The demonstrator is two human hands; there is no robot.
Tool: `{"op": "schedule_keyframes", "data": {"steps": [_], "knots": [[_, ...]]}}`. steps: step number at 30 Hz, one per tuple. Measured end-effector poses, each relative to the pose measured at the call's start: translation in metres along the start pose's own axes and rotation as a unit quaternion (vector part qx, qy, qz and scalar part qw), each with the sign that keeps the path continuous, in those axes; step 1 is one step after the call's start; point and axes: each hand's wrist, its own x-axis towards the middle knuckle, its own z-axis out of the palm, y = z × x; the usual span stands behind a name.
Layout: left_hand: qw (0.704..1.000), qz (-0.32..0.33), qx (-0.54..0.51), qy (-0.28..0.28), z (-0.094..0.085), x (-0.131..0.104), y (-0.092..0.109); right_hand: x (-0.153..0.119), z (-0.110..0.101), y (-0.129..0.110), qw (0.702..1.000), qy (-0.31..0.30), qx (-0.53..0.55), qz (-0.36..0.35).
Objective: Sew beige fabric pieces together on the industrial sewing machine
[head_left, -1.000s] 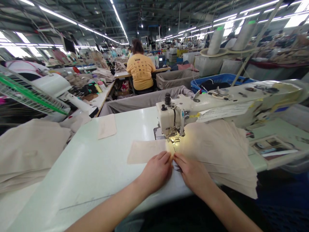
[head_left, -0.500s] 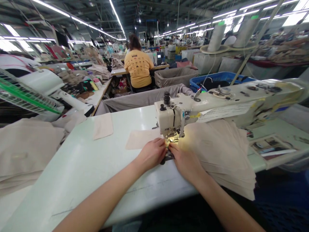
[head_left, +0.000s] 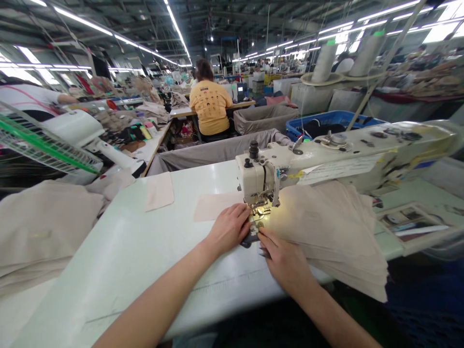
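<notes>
A white sewing machine (head_left: 255, 179) stands over the pale green table, its lamp lighting the presser foot (head_left: 261, 211). My left hand (head_left: 230, 226) lies left of the foot, fingers bent and pressed onto a beige fabric piece (head_left: 212, 205) that runs under them toward the needle. What its fingertips pinch is partly hidden. My right hand (head_left: 286, 261) is at the front right of the needle plate (head_left: 253, 231), fingers closed. Dark points of a small tool (head_left: 265, 252), perhaps thread snips, stick out below its fingers. Beside it rests a fanned stack of beige fabric panels (head_left: 326, 227).
Another beige piece (head_left: 160, 191) lies at the table's back left. More beige fabric (head_left: 43, 227) is piled at left, near a fan (head_left: 72, 133). A grey cloth-lined bin (head_left: 217, 150) and a blue basket (head_left: 326, 121) stand behind. A person in yellow (head_left: 210, 106) sits ahead.
My right hand has drawn back toward me from the presser foot, and dark tool points now show under its fingers. My left hand stays beside the foot. The view has shifted slightly.
</notes>
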Motion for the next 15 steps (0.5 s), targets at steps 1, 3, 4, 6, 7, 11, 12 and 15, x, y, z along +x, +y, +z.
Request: {"op": "schedule_keyframes", "data": {"steps": [1, 3, 4, 6, 7, 11, 12, 15], "knots": [[1.000, -0.014, 0.014, -0.011, -0.003, -0.001, 0.003, 0.000, 0.000, 0.000, 1.000, 0.004, 0.002, -0.001], [0.997, -0.041, 0.041, -0.042, -0.011, -0.002, 0.013, 0.001, -0.004, 0.000, 1.000, 0.009, 0.008, -0.002], [0.996, -0.050, 0.050, -0.060, -0.014, -0.004, 0.020, 0.001, -0.006, 0.000, 1.000, 0.012, 0.011, -0.001], [0.994, -0.048, 0.047, -0.091, -0.020, -0.010, 0.036, 0.000, -0.010, 0.001, 1.000, 0.025, 0.019, 0.001], [0.993, -0.037, 0.036, -0.103, -0.021, -0.013, 0.043, -0.001, -0.012, 0.002, 0.999, 0.032, 0.024, 0.001], [0.992, -0.002, 0.007, -0.122, -0.021, -0.025, 0.064, -0.007, -0.017, 0.005, 0.998, 0.037, 0.040, -0.015], [0.992, -0.002, 0.008, -0.122, -0.021, -0.027, 0.066, -0.009, -0.017, 0.006, 0.998, 0.032, 0.041, -0.020], [0.993, 0.000, 0.004, -0.119, -0.019, -0.030, 0.066, -0.014, -0.018, 0.008, 0.999, 0.014, 0.038, -0.033]]}}
